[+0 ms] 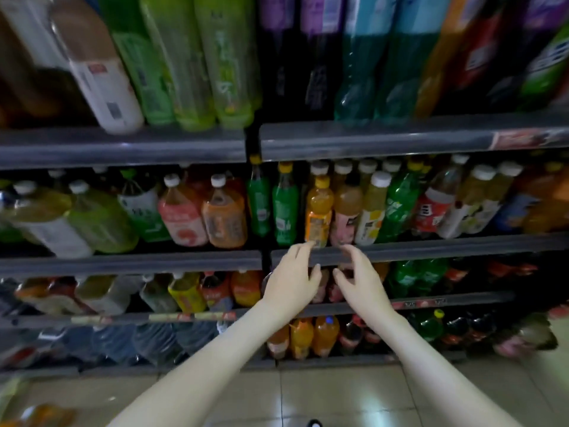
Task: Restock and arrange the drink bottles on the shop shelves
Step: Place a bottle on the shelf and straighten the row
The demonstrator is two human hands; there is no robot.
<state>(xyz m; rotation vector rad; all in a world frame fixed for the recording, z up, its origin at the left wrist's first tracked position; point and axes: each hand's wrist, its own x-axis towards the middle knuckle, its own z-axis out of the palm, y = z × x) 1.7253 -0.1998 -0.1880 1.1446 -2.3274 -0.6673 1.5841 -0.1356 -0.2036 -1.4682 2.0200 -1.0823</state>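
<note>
head view: left hand (pixel 292 280) and right hand (pixel 358 282) hover at the rail (pixel 431 250) - fingers loosely spread, gripping nothing. the left fingertips sit by the base of the orange bottle (pixel 318 208) on the middle shelf - probably poised to straighten it.

Dark grey shelving (pixel 123 146), stacked tiers; pale glossy tiled floor (pixel 338 392), glare patches.
</note>
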